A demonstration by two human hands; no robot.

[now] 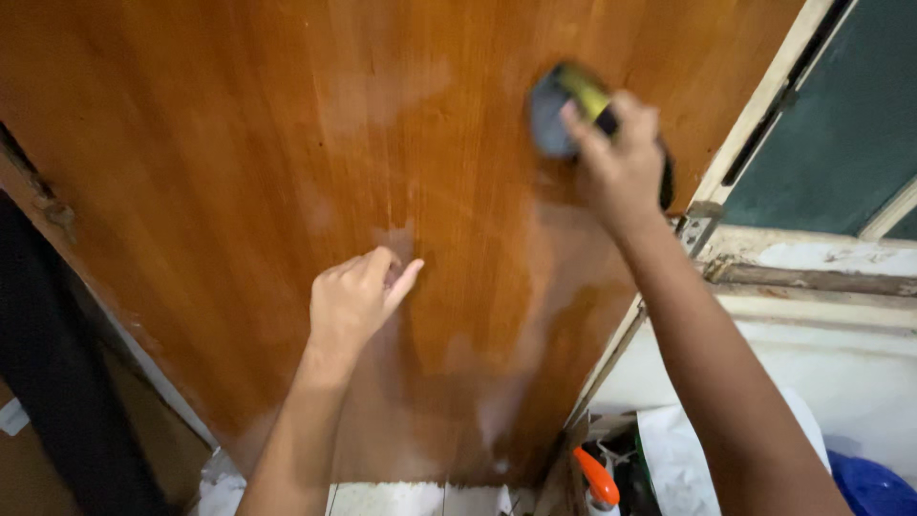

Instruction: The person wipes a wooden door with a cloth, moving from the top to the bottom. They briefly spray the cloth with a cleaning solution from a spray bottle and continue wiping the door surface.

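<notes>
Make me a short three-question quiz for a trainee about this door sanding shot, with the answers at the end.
1. True or false: the right hand presses a sanding block against the wooden door.
2. Multiple choice: where is the left hand? A) gripping the door hinge B) loosely curled, at the door's face, holding nothing C) holding the orange-topped bottle
3. Fill in: the pale, dull patches on the door lie mostly around and below the ____ hand.

Key: 1 true; 2 B; 3 left
</notes>
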